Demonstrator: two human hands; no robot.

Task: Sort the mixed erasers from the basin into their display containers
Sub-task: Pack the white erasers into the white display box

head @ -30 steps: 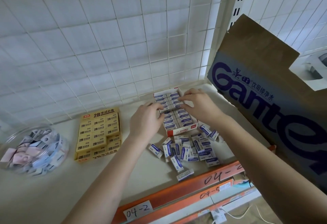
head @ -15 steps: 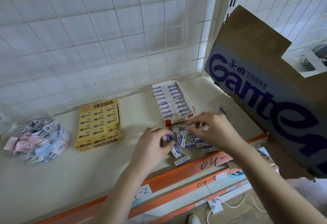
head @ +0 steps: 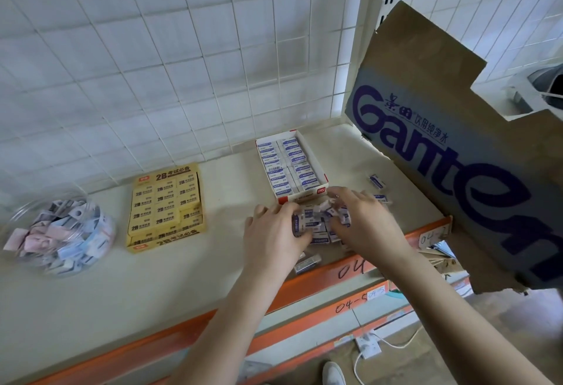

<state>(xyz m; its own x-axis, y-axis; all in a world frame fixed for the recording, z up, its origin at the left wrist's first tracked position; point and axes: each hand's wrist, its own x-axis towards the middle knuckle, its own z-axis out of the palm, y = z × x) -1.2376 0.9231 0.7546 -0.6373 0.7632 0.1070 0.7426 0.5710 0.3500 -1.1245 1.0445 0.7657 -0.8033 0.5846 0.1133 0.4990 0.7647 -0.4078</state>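
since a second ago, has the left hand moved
Yes: the left hand came back from beside the white eraser box toward the shelf's orange edge, onto the loose erasers.

White-and-blue erasers (head: 313, 226), red-edged white box (head: 316, 194), yellow box (head: 167, 206) with black print, orange shelf edge (head: 182, 334), brown carton (head: 457, 147) with blue lettering

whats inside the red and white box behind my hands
Blue-and-white erasers lie flat in two columns and fill the box to its near end. Anything beneath that top layer is covered, so lower layers cannot be seen.
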